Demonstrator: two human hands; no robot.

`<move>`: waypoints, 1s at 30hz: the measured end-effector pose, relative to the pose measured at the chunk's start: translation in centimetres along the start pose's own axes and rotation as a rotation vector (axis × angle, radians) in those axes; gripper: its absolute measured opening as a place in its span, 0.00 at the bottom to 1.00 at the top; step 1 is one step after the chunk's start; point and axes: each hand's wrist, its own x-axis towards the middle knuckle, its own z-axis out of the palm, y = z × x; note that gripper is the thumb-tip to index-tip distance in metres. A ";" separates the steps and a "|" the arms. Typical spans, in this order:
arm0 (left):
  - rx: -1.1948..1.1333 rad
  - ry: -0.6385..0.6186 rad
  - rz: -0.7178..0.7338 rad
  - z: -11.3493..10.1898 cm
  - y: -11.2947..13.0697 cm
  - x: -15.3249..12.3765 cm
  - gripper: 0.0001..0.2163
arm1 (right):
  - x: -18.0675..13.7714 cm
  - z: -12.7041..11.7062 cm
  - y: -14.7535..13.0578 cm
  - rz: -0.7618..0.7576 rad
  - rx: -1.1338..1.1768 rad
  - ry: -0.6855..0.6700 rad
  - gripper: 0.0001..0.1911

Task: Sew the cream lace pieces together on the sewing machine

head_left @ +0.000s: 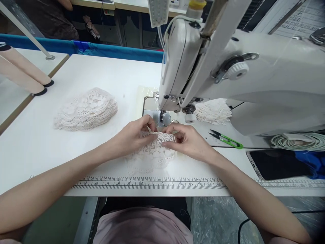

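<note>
Two pale tubes (27,64) lie over the far left corner of the bench (132,73), black ends pointing inward across a brown strip. A person (49,20) in dark clothing shows beyond that corner, and a blue sling (122,52) runs along the far edge, its inside hidden from me. Next, on the left half, lies a lace stack (87,110), longest from left to right.

Near the front edge, just before the machine (175,57), my left hand (138,135) pinches the left end of the lace piece (157,149) between thumb and fingers; my right hand (188,140) pinches its right end. Its held edge runs parallel to the front edge, the loose side towards me. A ruler (142,183) lines that edge.

Beyond the machine's head shows a yellow-topped bottle (195,10), contents unclear. Farther right come a lace pile (213,112) beneath the machine's arm, green snips (230,140) with blades pointing left, a phone (275,164), a cord coil (299,140) and a blue bundle (304,166) by the front right corner.
</note>
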 end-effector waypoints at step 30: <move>0.415 0.296 0.240 1.1 -0.1 -0.7 0.04 | 0.0 1.1 -0.3 -0.011 0.319 0.195 0.10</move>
